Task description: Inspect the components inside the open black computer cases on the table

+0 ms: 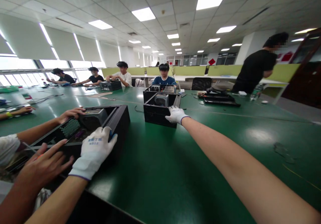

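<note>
A black open computer case (122, 118) lies on the green table at the left, its silver power supply (94, 117) showing inside. My left hand (94, 147), in a white glove with blue print, has its fingers curled over the case's near side. My right hand (176, 114), gloved in white too, is stretched forward and grips the near right corner of another black case (159, 114). That second case also has its top uncovered, with a power supply (162, 99) inside. Where my fingers reach inside the two cases, their tips are partly hidden.
Beside me, another person's bare hands (47, 167) are at the left case. Across the green table (213, 163), a person in blue sits behind a third case. Black panels (220, 99) and a bottle (257, 90) lie and stand far right. Several people are farther back.
</note>
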`<state>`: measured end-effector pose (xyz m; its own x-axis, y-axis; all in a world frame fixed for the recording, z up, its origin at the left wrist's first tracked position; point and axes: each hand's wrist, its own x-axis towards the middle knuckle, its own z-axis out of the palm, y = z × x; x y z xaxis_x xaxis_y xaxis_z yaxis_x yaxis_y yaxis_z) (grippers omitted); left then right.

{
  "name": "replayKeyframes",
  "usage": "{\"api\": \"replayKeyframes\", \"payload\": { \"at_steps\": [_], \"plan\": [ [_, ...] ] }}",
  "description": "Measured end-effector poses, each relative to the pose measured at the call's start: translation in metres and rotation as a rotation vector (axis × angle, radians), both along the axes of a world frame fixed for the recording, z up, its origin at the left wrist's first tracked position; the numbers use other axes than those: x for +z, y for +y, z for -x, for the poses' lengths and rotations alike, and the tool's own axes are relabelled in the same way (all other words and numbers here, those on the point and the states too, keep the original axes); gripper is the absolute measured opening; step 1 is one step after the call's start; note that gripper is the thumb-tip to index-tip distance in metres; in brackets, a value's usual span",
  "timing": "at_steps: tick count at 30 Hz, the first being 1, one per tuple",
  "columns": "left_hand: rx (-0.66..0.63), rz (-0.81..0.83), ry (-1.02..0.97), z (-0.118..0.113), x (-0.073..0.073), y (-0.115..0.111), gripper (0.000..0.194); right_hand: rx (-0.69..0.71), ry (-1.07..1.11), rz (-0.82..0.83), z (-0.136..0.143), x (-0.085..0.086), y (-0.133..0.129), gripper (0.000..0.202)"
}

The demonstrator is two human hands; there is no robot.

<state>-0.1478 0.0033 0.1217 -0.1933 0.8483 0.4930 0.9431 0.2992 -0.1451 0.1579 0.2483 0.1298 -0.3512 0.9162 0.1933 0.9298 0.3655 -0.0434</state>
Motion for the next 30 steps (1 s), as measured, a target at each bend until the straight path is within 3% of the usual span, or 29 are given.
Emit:
{"api": "replayKeyframes", "payload": {
  "at_steps": [3, 6, 10, 14, 21, 30],
  "plan": [
    [-0.029, -0.048, -0.052, -0.011, -0.013, -0.006, 0.038, -0.016, -0.070, -0.057, -0.003, -0.001, 0.006, 0.055],
    [-0.161, -0.018, -0.178, -0.033, -0.036, -0.020, 0.032, -0.039, -0.109, -0.132, -0.001, -0.002, 0.006, 0.042],
    [-0.313, 0.104, -0.352, -0.066, -0.068, -0.040, 0.025, -0.061, -0.149, -0.184, 0.002, 0.001, 0.000, 0.040],
    [-0.377, 0.162, -0.474, -0.082, -0.081, -0.055, 0.020, -0.065, -0.177, -0.193, 0.000, 0.006, -0.014, 0.041],
    [-0.437, 0.118, -0.558, -0.089, -0.069, -0.062, 0.022, -0.014, -0.179, -0.249, -0.032, 0.003, -0.080, 0.048],
    [-0.655, -0.013, -0.510, -0.136, -0.026, -0.041, 0.024, 0.191, -0.193, -0.368, -0.122, 0.007, -0.207, 0.043]
  ]
}}
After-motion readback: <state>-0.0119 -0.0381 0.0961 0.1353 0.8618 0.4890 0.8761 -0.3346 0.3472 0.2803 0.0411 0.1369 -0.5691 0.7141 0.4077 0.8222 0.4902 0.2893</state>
